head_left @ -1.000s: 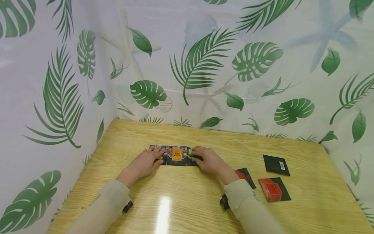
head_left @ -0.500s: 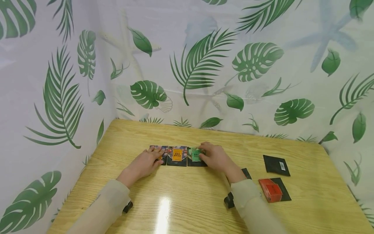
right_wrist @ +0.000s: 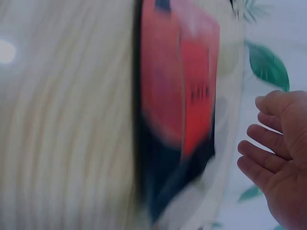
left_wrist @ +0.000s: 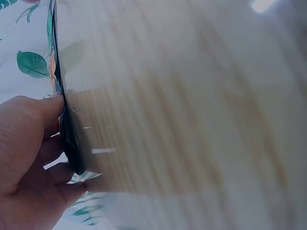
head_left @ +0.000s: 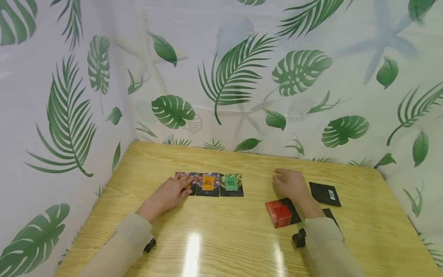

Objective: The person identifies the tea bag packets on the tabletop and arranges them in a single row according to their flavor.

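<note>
My left hand rests on the leftmost packet of a row, its fingers spread over the face and hiding most of it. In the left wrist view that packet is seen edge-on beside the thumb. Beside it lie a packet with an orange label and one with a green label, edges nearly meeting. My right hand hovers empty, fingers loosely bent, just behind a red and black packet. The right wrist view shows that hand holding nothing, with the red packet blurred beside it.
A black packet with a white barcode sticker lies face down right of my right hand. Another dark packet is mostly hidden under the right forearm. A leaf-printed curtain stands along the back and left of the wooden table.
My right hand has let go of the green-labelled packet and moved right, uncovering it and the nearer red packet. The left hand stays on the leftmost packet.
</note>
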A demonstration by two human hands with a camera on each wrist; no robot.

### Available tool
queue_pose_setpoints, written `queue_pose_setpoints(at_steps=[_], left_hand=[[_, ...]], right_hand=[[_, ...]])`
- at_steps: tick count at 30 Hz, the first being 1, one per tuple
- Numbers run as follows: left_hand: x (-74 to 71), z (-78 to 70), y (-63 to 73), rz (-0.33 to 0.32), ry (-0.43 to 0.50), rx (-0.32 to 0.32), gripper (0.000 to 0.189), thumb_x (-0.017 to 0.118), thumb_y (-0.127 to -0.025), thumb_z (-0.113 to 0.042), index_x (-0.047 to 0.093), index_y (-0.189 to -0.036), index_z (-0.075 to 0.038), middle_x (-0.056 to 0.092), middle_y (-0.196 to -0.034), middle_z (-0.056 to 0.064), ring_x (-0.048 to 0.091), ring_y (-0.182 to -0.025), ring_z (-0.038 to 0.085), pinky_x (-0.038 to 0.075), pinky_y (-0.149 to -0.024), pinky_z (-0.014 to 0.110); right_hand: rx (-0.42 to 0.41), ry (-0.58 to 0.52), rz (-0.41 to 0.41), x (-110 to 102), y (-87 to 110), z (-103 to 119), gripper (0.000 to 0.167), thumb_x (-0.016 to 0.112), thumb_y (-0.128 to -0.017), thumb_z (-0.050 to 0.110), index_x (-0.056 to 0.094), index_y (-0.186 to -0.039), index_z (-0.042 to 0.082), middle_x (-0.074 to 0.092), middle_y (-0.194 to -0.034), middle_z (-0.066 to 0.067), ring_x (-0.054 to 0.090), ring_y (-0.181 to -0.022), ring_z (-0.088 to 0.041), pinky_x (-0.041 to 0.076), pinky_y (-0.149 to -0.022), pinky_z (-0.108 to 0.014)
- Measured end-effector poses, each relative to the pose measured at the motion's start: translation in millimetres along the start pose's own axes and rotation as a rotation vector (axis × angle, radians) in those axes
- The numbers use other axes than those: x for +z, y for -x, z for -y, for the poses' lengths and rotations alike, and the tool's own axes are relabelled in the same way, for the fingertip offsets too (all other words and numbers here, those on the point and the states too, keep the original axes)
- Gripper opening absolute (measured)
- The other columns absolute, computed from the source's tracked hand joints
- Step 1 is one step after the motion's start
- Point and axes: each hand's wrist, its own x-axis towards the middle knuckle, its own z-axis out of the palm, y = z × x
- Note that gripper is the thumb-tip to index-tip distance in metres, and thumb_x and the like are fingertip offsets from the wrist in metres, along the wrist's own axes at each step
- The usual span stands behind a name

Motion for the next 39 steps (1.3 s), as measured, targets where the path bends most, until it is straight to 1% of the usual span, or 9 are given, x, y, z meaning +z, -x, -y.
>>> queue_pose_setpoints(at_steps=[5, 11, 14, 15, 19, 25, 28, 34, 39], left_hand=[[-1.0, -0.5, 0.7, 0.003, 0.003, -0.004, 0.055, 0.053, -0.112, -0.028, 0.043, -0.160, -0.002, 0.037, -0.168, 0.023, 0.031, -0.156, 0.049, 0.032, -0.123, 0.069], [-2.2, -2.5, 1.2, 0.002, 0.015, -0.003, 0.055, 0.053, -0.112, -0.027, 0.043, -0.160, -0.002, 0.037, -0.167, 0.023, 0.030, -0.156, 0.049, 0.032, -0.123, 0.070], [-2.2, -3.3, 1.4, -0.002, 0.019, -0.003, 0.054, 0.053, -0.112, -0.027, 0.044, -0.159, -0.001, 0.038, -0.167, 0.023, 0.030, -0.156, 0.050, 0.032, -0.123, 0.070], [-2.2, -3.6, 1.4, -0.002, 0.020, -0.004, 0.054, 0.053, -0.112, -0.027, 0.044, -0.159, -0.002, 0.038, -0.167, 0.023, 0.030, -0.156, 0.050, 0.031, -0.123, 0.070], [-1.3, -3.9, 1.1, -0.004, 0.017, 0.001, 0.054, 0.052, -0.112, -0.027, 0.044, -0.159, -0.002, 0.037, -0.167, 0.023, 0.030, -0.156, 0.051, 0.032, -0.122, 0.070], [-0.8, -3.2, 0.2, 0.001, 0.012, -0.011, 0.054, 0.053, -0.112, -0.027, 0.044, -0.159, -0.002, 0.036, -0.167, 0.024, 0.030, -0.155, 0.051, 0.032, -0.123, 0.070], [-1.7, -3.2, -0.2, 0.012, 0.024, -0.029, 0.055, 0.053, -0.112, -0.028, 0.044, -0.160, -0.002, 0.035, -0.168, 0.023, 0.029, -0.156, 0.050, 0.030, -0.125, 0.068], [-0.8, -3.1, 0.1, 0.010, 0.021, -0.020, 0.054, 0.053, -0.112, -0.027, 0.044, -0.159, -0.001, 0.035, -0.168, 0.023, 0.030, -0.156, 0.050, 0.031, -0.124, 0.069], [-0.6, -3.8, 0.3, 0.001, 0.017, -0.015, 0.054, 0.052, -0.112, -0.027, 0.044, -0.159, -0.001, 0.036, -0.167, 0.023, 0.031, -0.155, 0.050, 0.031, -0.123, 0.070]], right_hand=[[0.042, 0.039, -0.004, -17, 15.1, -27, 0.037, 0.060, -0.104, 0.018, 0.069, -0.131, -0.007, 0.074, -0.124, -0.028, 0.071, -0.113, -0.048, 0.058, -0.096, -0.063], [0.068, 0.062, -0.007, -36, 34.3, -57, 0.033, 0.063, -0.101, 0.015, 0.073, -0.125, -0.006, 0.075, -0.118, -0.028, 0.072, -0.102, -0.046, 0.059, -0.086, -0.061], [0.070, 0.082, 0.011, -45, 42.7, -74, 0.033, 0.066, -0.099, 0.014, 0.073, -0.124, -0.006, 0.072, -0.122, -0.031, 0.069, -0.106, -0.051, 0.058, -0.089, -0.063], [0.072, 0.086, 0.019, -47, 45.5, -79, 0.034, 0.067, -0.098, 0.013, 0.072, -0.125, -0.007, 0.071, -0.124, -0.033, 0.067, -0.112, -0.054, 0.056, -0.092, -0.066], [0.104, 0.087, 0.057, -53, 56.6, -94, 0.038, 0.069, -0.096, 0.014, 0.071, -0.128, -0.007, 0.065, -0.131, -0.037, 0.060, -0.121, -0.059, 0.052, -0.097, -0.071], [0.127, 0.087, 0.094, -58, 66.0, -101, 0.044, 0.070, -0.090, 0.014, 0.070, -0.130, -0.006, 0.062, -0.135, -0.037, 0.057, -0.124, -0.060, 0.051, -0.099, -0.072], [0.132, 0.097, 0.125, -59, 65.4, -101, 0.051, 0.073, -0.087, 0.015, 0.067, -0.133, -0.006, 0.060, -0.138, -0.039, 0.055, -0.126, -0.061, 0.051, -0.099, -0.072], [0.113, 0.108, 0.185, -58, 62.2, -103, 0.067, 0.080, -0.080, 0.017, 0.061, -0.139, -0.009, 0.053, -0.141, -0.043, 0.052, -0.127, -0.064, 0.050, -0.100, -0.073], [0.108, 0.128, 0.186, -58, 60.4, -104, 0.067, 0.077, -0.078, 0.014, 0.061, -0.139, -0.009, 0.056, -0.139, -0.042, 0.054, -0.126, -0.063, 0.050, -0.100, -0.072]])
